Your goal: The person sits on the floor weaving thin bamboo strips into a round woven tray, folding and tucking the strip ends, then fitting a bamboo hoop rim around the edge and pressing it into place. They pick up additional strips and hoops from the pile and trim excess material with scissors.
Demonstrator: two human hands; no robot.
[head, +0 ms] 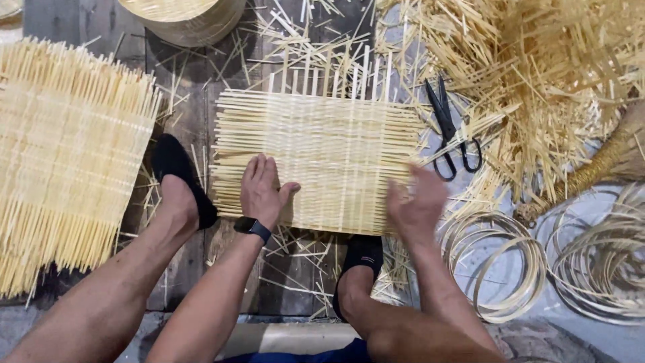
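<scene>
Hands are busy over a woven mat made of thin, pale bamboo strips. The mat lies flat on the dark wooden floor, right in front of the person, between the two feet in black shoes. Loose strip ends stick out along its far edge.

The left hand lies flat on the near left part of the mat, fingers stretched out and pressing down — it grips nothing. A black watch sits on that wrist.

The right hand is up in the air at the near right corner of the mat. It is blurry, but the fingers look spread open and it holds nothing.

Black scissors lie just past the right edge of the mat, on a big messy heap of loose strips. Thin bamboo rings lie in piles on the floor to the right — some near the right hand, more farther off. Another woven mat lies well apart on the left. A round stack of woven pieces sits at the far edge. Small bits of strip are scattered all over the floor.
</scene>
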